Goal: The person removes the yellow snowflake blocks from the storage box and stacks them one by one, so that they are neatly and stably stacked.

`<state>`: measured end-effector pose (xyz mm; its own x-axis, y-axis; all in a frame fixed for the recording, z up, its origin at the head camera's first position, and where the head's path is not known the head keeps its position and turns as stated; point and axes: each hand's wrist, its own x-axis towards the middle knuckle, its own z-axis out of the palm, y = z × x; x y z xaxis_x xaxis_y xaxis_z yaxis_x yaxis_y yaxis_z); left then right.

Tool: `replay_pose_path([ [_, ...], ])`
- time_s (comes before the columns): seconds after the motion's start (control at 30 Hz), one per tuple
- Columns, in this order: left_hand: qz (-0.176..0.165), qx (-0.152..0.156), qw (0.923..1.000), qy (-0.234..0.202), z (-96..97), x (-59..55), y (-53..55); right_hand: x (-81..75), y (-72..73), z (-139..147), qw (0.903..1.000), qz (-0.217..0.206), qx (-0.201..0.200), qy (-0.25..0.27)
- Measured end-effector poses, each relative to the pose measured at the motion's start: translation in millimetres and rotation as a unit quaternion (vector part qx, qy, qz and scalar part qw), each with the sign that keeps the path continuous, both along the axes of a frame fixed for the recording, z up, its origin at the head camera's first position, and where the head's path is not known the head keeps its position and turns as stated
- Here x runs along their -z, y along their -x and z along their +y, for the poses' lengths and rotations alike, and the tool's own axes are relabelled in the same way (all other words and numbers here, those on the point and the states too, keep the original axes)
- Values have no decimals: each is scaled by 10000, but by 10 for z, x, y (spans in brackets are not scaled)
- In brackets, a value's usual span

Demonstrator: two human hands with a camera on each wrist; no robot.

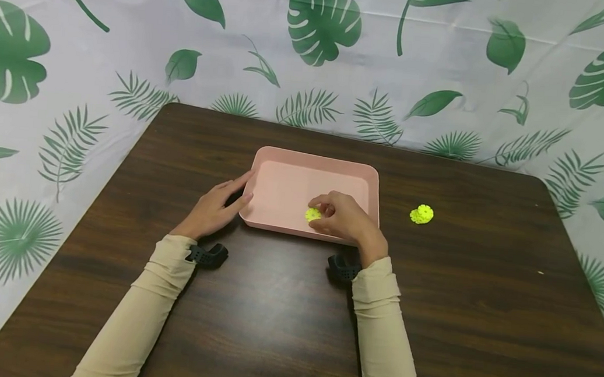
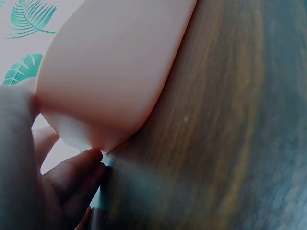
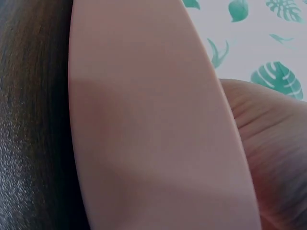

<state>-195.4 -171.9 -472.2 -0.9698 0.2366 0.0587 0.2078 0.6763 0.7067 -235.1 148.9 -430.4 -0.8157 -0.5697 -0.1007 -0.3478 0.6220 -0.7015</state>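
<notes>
A shallow pink tray (image 1: pixel 302 182) lies on the dark wooden table. At its left end my left hand (image 1: pixel 211 208) holds the wall, thumb over the rim and fingers against the outside; the left wrist view shows those fingers (image 2: pixel 79 175) near the tray's lower corner. Over the tray's near right part, my right hand (image 1: pixel 344 218) pinches a small bright yellow flower-shaped piece (image 1: pixel 312 214) between thumb and fingers. From the right wrist, the tray's outer wall (image 3: pixel 148 115) hides the fingertips and the piece.
Right of the tray, a few more yellow flower-shaped pieces (image 1: pixel 422 214) lie close together on the table (image 1: pixel 457 304). Behind the table hangs a white cloth (image 1: pixel 378 71) printed with green leaves. Each wrist wears a black band.
</notes>
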Motion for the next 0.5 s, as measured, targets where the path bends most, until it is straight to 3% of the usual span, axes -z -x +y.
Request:
replay_pose_path([
  [0.5, 61, -26, 10000, 37, 9, -1, -11, 99, 14, 7, 9986, 168, 362, 361],
])
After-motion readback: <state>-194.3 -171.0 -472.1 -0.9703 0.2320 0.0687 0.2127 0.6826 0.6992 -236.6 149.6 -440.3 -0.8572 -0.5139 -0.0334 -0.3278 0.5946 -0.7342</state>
